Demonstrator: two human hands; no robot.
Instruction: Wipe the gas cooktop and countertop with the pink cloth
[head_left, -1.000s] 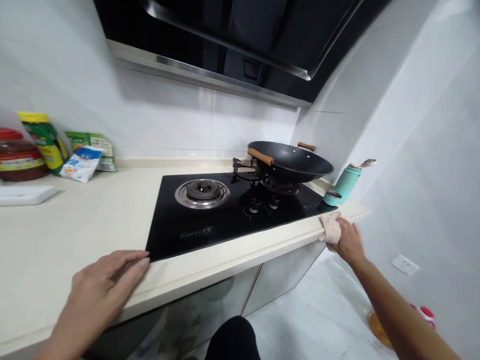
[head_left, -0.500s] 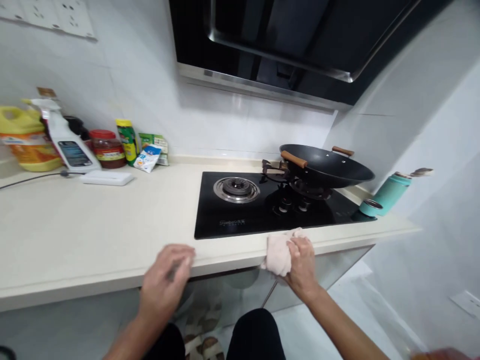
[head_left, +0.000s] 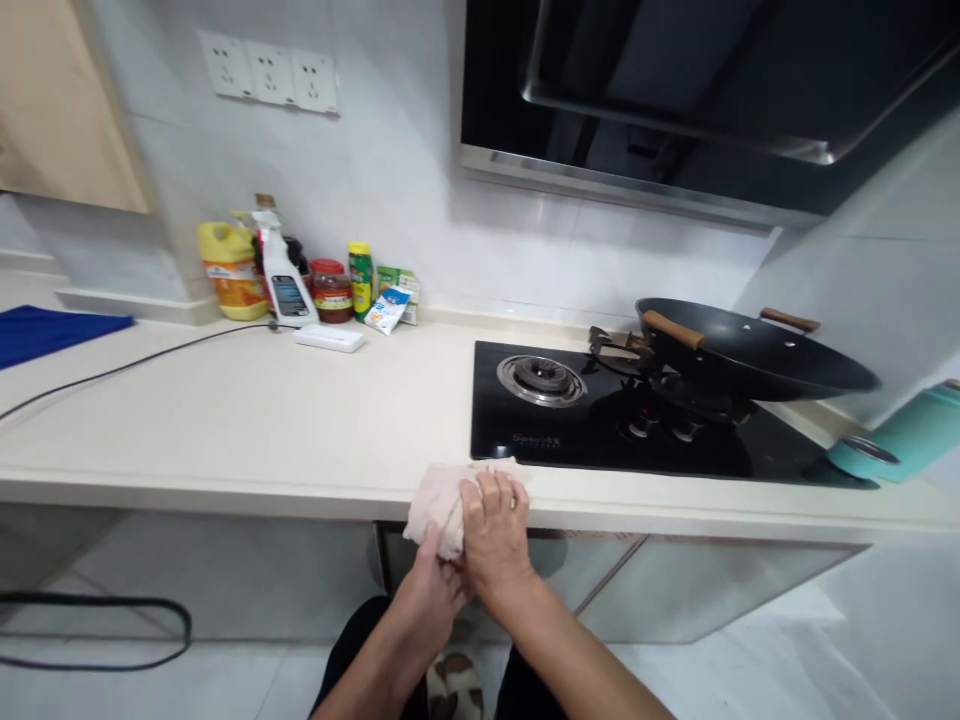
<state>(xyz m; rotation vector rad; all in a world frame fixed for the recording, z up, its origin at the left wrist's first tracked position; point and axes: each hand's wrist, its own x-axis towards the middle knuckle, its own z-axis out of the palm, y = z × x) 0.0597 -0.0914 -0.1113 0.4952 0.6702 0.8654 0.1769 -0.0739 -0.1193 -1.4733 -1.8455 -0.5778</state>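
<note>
A pale pink cloth lies bunched over the counter's front edge, just left of the stove's near corner. My right hand is closed on it from above, fingers curled into the fabric. Beneath and to the left, my left hand pinches the cloth's lower hanging part, its thumb against the fabric. Its other fingers are partly hidden under the right hand. Behind the cloth is the black gas stove, with a bare burner on its left side.
A black wok sits on the right burner, beside a teal container. Along the wall stand a yellow jug, a spray bottle, a red-lidded jar and packets. A range hood hangs above the stove.
My right hand has moved left along the counter edge with the cloth. My left hand, earlier apart from it, now grips the cloth too. The view has turned left.
</note>
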